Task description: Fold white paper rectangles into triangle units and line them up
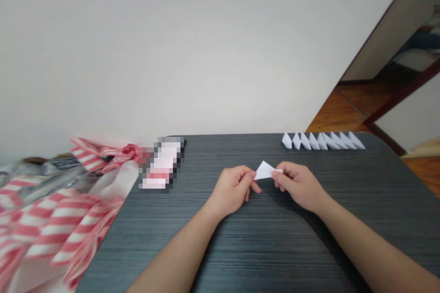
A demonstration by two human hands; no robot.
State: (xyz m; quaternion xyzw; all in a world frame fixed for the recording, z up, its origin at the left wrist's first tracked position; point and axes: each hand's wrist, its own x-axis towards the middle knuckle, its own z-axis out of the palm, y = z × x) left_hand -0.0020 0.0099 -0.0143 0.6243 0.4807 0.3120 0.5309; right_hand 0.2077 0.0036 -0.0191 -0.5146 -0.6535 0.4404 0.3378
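Note:
A small white triangle of folded paper (264,170) is held above the dark table (220,238), its peak pointing away from me. My left hand (237,187) pinches its left corner between thumb and index finger. At the right corner, my right hand (297,185) grips it the same way, thumb on top. The other fingers of both hands curl below the paper. Farther back on the right, several folded white paper pieces (312,141) stand in a slanted row near the table's far edge.
A phone with a blurred screen (161,162) lies at the table's far left. Beyond the left edge are red-and-white striped bags (62,219) in a heap. A pale wall (206,55) rises behind the table, and wooden floor (330,112) shows at the right.

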